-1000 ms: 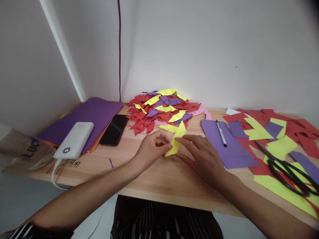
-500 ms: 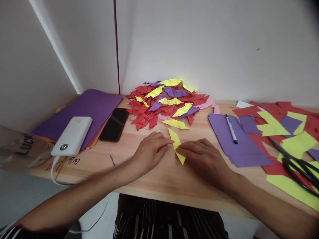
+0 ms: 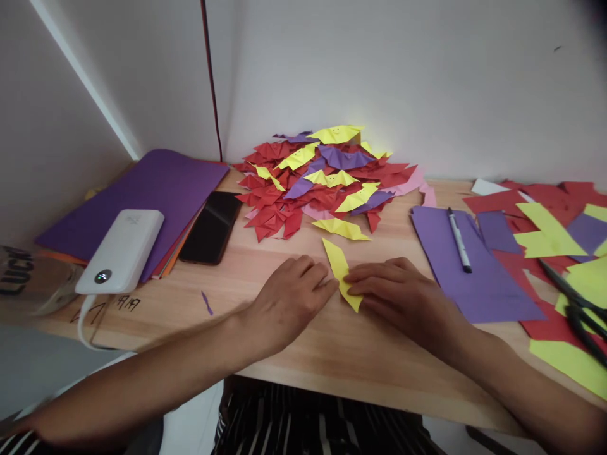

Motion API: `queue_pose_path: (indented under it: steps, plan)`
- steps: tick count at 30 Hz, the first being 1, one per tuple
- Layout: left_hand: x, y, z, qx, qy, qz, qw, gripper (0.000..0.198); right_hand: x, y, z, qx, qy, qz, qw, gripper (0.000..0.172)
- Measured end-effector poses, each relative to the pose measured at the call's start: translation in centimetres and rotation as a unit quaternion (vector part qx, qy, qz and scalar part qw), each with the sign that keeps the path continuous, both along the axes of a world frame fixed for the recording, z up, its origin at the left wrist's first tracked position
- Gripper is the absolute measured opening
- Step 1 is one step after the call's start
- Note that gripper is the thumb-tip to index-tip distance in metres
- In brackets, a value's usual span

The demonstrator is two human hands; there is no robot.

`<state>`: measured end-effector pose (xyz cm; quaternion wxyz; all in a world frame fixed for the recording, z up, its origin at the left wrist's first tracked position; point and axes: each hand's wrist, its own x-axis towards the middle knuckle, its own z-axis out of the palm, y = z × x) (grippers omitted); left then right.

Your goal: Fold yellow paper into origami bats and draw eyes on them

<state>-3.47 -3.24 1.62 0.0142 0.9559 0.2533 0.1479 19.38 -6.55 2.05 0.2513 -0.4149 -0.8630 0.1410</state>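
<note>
A folded yellow paper piece (image 3: 340, 268) lies flat on the wooden table (image 3: 303, 341) between my hands. My left hand (image 3: 289, 298) rests knuckles up with its fingertips pressed on the paper's left edge. My right hand (image 3: 403, 297) lies on the paper's lower right part, fingers together and pressing it down. Just beyond the paper sits a heap of folded paper shapes (image 3: 327, 180) in red, yellow and purple.
A black phone (image 3: 212, 226) and a white power bank (image 3: 122, 251) with its cable lie at the left on purple sheets (image 3: 152, 189). At the right are a pen (image 3: 459, 239) on purple paper, loose coloured scraps (image 3: 545, 234) and black scissors (image 3: 581, 309).
The yellow paper, held tilted up a second ago, now lies flat under both hands' fingers. The camera has tilted down a little.
</note>
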Motion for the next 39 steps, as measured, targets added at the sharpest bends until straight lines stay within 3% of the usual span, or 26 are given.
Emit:
queue_pose_path:
  steps: [3, 12, 26, 39]
  plan:
    - [0.0, -0.1, 0.0, 0.003, -0.002, -0.002, 1.0, 0.021, -0.1, 0.2, 0.1, -0.039, 0.015, 0.0, 0.999, 0.013]
    - [0.4, -0.6, 0.1, 0.041, 0.037, 0.001, 0.998, 0.019, -0.9, 0.3, -0.2, -0.116, 0.028, -0.105, 0.987, 0.01]
    - [0.5, -0.9, 0.2, 0.059, 0.045, 0.006, 0.997, 0.02, -1.9, 1.2, -0.2, -0.079, -0.065, -0.159, 0.982, 0.015]
    - [0.5, -1.0, 0.1, 0.059, 0.057, 0.017, 0.996, 0.018, -1.6, 1.5, 0.6, -0.131, -0.104, -0.109, 0.98, 0.018]
